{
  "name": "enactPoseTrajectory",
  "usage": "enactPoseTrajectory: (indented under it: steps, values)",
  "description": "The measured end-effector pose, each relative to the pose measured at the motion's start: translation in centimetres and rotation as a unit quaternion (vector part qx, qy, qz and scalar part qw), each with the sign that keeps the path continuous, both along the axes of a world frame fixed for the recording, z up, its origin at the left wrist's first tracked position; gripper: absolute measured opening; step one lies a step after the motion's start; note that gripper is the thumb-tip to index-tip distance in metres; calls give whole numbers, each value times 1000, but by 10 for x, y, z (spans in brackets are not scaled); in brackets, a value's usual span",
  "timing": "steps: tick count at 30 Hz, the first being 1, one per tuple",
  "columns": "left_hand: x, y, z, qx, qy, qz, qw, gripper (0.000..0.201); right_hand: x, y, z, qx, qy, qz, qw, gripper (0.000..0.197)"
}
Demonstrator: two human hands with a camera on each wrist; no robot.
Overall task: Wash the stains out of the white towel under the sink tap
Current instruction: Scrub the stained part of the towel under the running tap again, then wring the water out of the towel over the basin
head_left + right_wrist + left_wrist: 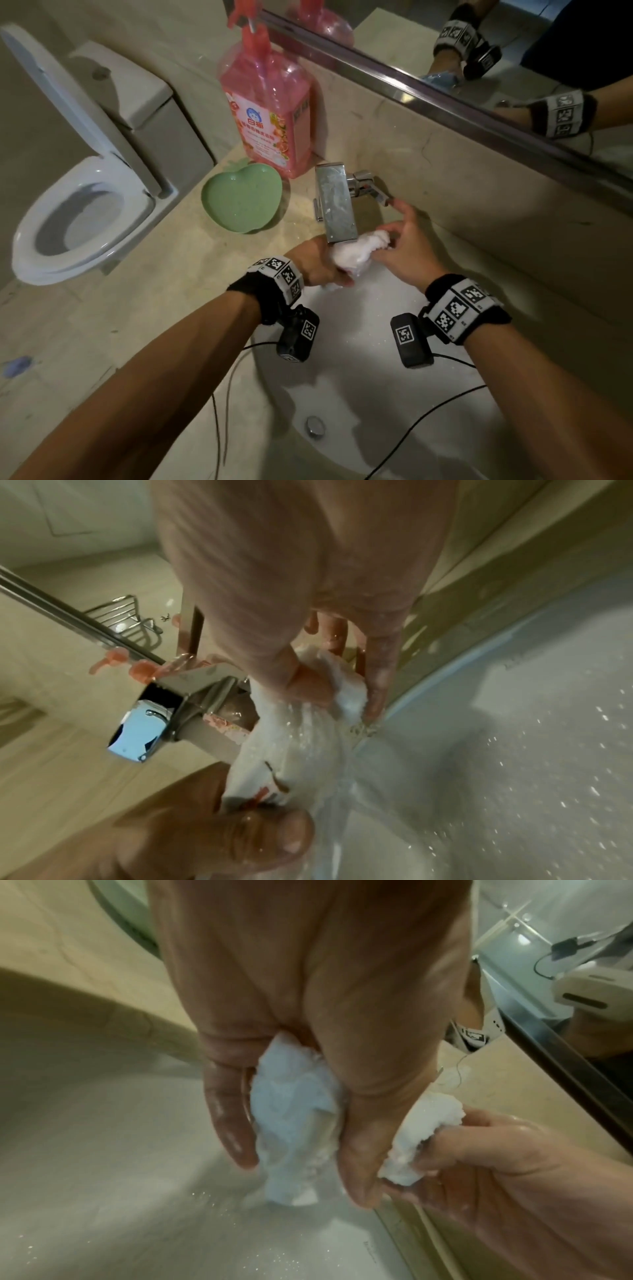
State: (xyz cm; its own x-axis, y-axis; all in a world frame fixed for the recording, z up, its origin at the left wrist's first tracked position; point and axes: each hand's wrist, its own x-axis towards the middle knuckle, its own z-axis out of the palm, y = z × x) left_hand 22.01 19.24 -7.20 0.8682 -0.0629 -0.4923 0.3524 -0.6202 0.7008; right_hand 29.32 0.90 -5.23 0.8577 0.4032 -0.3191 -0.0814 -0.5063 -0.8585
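Observation:
The white towel (359, 253) is bunched up wet just under the chrome tap (336, 202), over the white sink basin (359, 377). My left hand (322, 265) grips its lower end; in the left wrist view the cloth (294, 1123) sits between curled fingers and thumb. My right hand (400, 245) pinches the other end, thumb pressing the towel (346, 693) against the fingers, with the forefinger stretched out towards the tap handle (371, 190). Water runs down over the towel and splashes in the basin (514, 750). Red marks (270, 788) show on the cloth near my left thumb.
A pink pump bottle of detergent (270, 113) and a green apple-shaped dish (241, 202) stand on the beige counter (154, 308) left of the tap. A mirror (479, 51) runs behind. The drain plug (315, 426) lies low in the basin. An open toilet (78, 212) stands left.

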Motion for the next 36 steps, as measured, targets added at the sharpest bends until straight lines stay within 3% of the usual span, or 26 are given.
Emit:
enactPoseTrajectory:
  steps: [5,9,11,16,19,22,24,27,30,36]
  values:
    - [-8,2,10,60,14,66,996,60,-4,17,-3,5,-26,-4,1000,103]
    - [-20,0,25,210,12,-6,978,61,-21,15,-1,-32,-33,54,997,106]
    - [-30,1,33,245,-12,-34,969,58,-29,5,7,-20,6,85,996,104]
    - [-58,5,66,273,-116,-104,949,47,-60,-10,37,77,221,123,964,60]
    - [-72,3,89,285,-194,-172,923,42,-81,-13,55,104,305,122,939,63]
    - [-86,-4,110,326,-242,-233,884,40,-101,-11,73,118,329,91,933,69]
    - [-93,-9,123,340,-262,-248,868,37,-115,-6,86,77,289,117,947,67]
    - [-101,-11,140,374,-264,-262,850,33,-131,2,103,-12,193,152,969,48]
    - [-105,-13,150,404,-237,-261,844,34,-137,8,117,-131,51,157,978,37]
    - [-101,-28,150,426,-168,-232,858,32,-143,15,114,-315,-191,228,901,36]
